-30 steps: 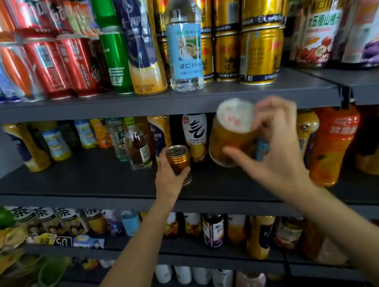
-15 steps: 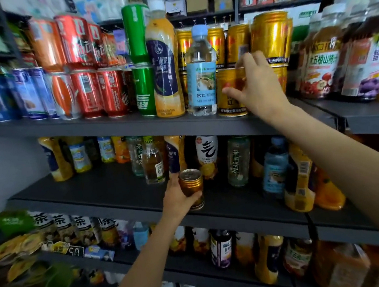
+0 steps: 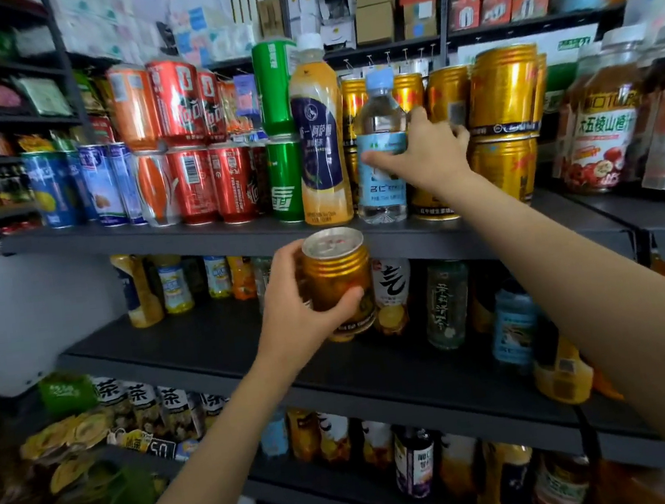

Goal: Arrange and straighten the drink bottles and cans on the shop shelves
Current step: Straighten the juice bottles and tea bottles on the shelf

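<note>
Up comes the left hand (image 3: 300, 309), fingers curled round the gold can (image 3: 336, 282) below the top shelf (image 3: 196, 236), while the right hand (image 3: 423, 154) slides onto the water bottle (image 3: 379, 151), thumb and fingers closing round it — nudge too hard and it could knock the stacked gold cans (image 3: 504, 116).

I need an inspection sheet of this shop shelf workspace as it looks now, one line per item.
Surface: dark upper shelf, stocked; middle shelf has a bare front.
Job's things: gold can off the shelf, in the left hand; water bottle upright before the stacked gold cans.
Clutter: loose yellow packets at lower left.
Hands: left hand grips the gold can; right hand touches the water bottle.
Cables: nothing seen.
Surroundings: cartons on a higher shelf.
</note>
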